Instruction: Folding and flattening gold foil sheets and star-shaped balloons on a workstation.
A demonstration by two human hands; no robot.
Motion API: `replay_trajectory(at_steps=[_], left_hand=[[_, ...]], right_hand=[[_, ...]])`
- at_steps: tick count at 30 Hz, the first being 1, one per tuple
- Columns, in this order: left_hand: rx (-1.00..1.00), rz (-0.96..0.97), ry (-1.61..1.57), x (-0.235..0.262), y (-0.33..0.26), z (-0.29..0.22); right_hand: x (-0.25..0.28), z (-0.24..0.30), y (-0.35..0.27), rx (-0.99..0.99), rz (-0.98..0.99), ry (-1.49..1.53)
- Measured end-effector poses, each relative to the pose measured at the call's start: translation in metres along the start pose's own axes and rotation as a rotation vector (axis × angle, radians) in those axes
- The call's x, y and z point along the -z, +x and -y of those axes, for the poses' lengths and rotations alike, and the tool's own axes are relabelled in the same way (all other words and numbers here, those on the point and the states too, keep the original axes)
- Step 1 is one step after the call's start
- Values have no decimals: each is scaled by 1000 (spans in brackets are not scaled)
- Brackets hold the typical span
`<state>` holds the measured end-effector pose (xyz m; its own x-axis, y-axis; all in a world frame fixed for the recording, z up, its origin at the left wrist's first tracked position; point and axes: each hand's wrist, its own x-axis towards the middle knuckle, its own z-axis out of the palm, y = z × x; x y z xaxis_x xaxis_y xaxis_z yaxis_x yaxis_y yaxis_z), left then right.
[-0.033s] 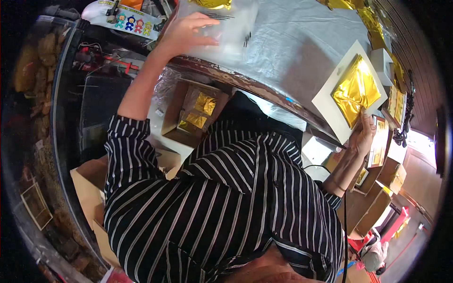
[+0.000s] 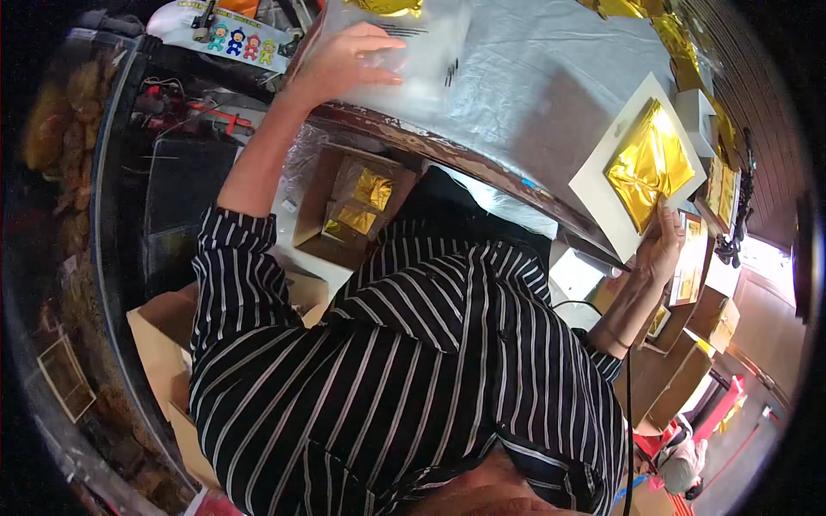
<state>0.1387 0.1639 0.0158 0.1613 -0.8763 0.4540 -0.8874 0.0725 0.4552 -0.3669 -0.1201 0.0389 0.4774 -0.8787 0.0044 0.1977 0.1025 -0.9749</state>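
Observation:
My right hand [image 2: 662,249] grips the near edge of a pale square card [image 2: 595,186]. A wrinkled gold foil sheet [image 2: 651,168] covers the card's middle, and my thumb lies by the foil's corner. The card tilts over the table's right end. At the upper left, my left hand [image 2: 348,64] rests with fingers apart on or just over a clear plastic bag [image 2: 426,69], which has dark printing. More gold foil [image 2: 387,7] shows at the bag's far end, cut off by the frame.
The table [image 2: 516,69] has a grey covering and a worn front edge [image 2: 413,131]. Below it stands a cardboard box [image 2: 310,206] with gold foil packets [image 2: 374,189]. Open boxes [image 2: 159,318] stand left. Framed gold pieces [image 2: 691,258] and cartons [image 2: 667,378] stand right. A person [image 2: 684,460] is farther off.

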Motion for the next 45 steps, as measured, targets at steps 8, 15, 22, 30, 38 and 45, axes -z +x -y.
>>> replay_trajectory(at_steps=[8, 15, 22, 30, 38, 45], left_hand=[[221, 164, -279, 9, 9, 10], [318, 228, -435, 5, 20, 8], [262, 245, -436, 1, 22, 13], [272, 300, -297, 2, 14, 18], [420, 287, -422, 7, 41, 27], [129, 192, -230, 1, 112, -53]], right_hand=[[-27, 9, -1, 17, 14, 69], [-124, 17, 6, -13, 26, 73], [-153, 13, 50, 38, 175, 78], [-192, 43, 76, 37, 183, 106], [-156, 46, 88, -3, 279, -40], [-54, 31, 71, -147, 261, -203]])
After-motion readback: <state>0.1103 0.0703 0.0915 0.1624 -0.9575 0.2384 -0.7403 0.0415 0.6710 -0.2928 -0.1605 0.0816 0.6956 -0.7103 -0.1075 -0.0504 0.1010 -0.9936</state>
